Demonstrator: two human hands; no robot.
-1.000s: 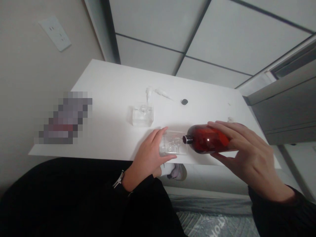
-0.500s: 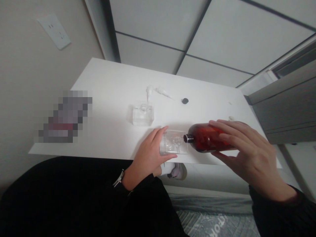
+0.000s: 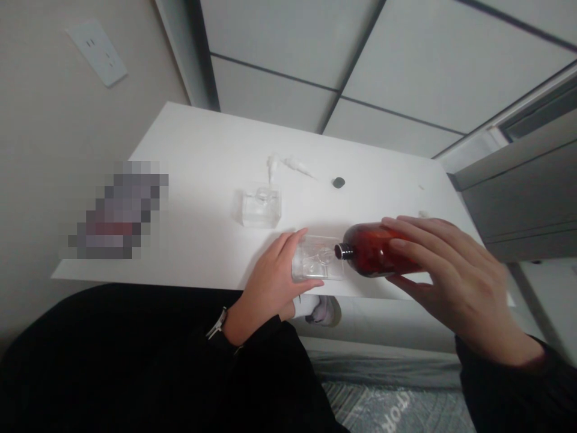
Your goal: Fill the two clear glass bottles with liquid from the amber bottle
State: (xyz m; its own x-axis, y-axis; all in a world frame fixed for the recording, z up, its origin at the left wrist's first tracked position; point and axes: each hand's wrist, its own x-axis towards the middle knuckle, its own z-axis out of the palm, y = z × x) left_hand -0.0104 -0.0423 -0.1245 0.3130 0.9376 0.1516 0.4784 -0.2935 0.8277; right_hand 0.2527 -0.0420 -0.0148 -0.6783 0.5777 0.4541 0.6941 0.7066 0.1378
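Observation:
My left hand (image 3: 274,267) is closed round the left side of a clear square bottle (image 3: 311,264) near the front edge of the white table. Its round neck opening faces up. Above and to the right, my right hand (image 3: 451,270) grips a reddish-brown bottle (image 3: 376,249) that lies tipped on its side. The brown bottle's uncapped black threaded mouth points left, close over the clear bottle's neck. I cannot make out whether liquid is running between them.
A second clear square bottle (image 3: 261,209) holding liquid stands behind my left hand. Two white pump or nozzle pieces (image 3: 295,165) lie beyond it, with a black cap (image 3: 338,182) to their right. A blurred-out item (image 3: 121,210) lies on the table (image 3: 198,180) at left.
Both hands keep their holds in nearly the same places. The view has shifted very slightly; no thing on the table has visibly moved.

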